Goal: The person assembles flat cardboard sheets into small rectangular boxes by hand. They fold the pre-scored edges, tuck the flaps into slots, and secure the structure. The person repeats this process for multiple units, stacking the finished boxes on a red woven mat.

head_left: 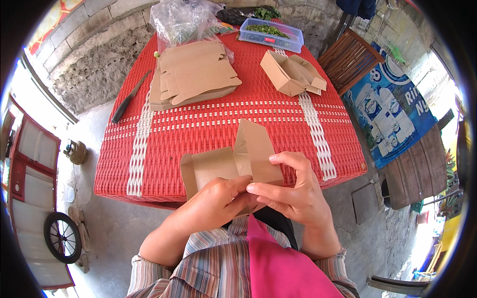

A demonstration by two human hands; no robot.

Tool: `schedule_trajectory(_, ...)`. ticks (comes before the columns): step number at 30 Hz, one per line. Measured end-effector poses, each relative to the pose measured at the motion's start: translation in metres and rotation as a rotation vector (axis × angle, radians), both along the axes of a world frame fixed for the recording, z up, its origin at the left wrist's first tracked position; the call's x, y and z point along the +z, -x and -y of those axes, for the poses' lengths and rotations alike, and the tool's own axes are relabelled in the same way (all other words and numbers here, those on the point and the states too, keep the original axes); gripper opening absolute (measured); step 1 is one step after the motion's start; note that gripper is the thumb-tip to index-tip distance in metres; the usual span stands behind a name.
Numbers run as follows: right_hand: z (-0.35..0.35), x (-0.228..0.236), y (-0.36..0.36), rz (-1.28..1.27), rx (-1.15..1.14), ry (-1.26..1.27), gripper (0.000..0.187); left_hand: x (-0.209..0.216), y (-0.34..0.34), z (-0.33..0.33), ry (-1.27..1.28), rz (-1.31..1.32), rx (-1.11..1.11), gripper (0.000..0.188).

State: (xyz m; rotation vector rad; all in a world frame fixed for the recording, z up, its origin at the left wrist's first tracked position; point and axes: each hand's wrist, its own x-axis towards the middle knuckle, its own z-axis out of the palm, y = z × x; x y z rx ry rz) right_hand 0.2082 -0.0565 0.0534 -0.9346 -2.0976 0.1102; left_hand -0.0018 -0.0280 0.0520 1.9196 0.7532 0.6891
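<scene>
A partly folded brown cardboard box is between my hands at the near edge of the red woven table. Its right panel stands up, and the left part is spread with its edge raised. My left hand grips the box's near side, fingers closed around the edge. With thumb and fingertips my right hand pinches the same near corner, while its index finger touches the upright panel. The fingertips of both hands almost meet there. The box's underside is hidden.
Flat cardboard blanks lie stacked at the far left beside a dark-handled knife. A folded box stands at the far right. Behind are a clear plastic bag and a plastic tub of chopped greens. A wooden chair adjoins the table.
</scene>
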Motion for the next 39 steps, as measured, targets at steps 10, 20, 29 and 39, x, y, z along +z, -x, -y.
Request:
schedule_trajectory(10, -0.001, -0.002, -0.005, 0.002, 0.019, -0.021, 0.038, -0.002, -0.004, -0.002, 0.044, -0.011, -0.031, 0.009)
schedule_trajectory(20, -0.002, 0.006, -0.004, 0.054, 0.02, -0.003, 0.034, -0.006, -0.009, -0.001, 0.089, 0.052, -0.044, 0.007)
schedule_trajectory(29, 0.002, 0.025, -0.013, 0.199, -0.107, 0.007, 0.028, 0.002, 0.003, -0.007, -0.437, -0.182, 0.083, 0.01)
schedule_trajectory(39, -0.015, -0.021, 0.004, 0.2, -0.104, -0.016, 0.022, 0.015, 0.03, -0.025, -0.891, -0.597, -0.001, 0.028)
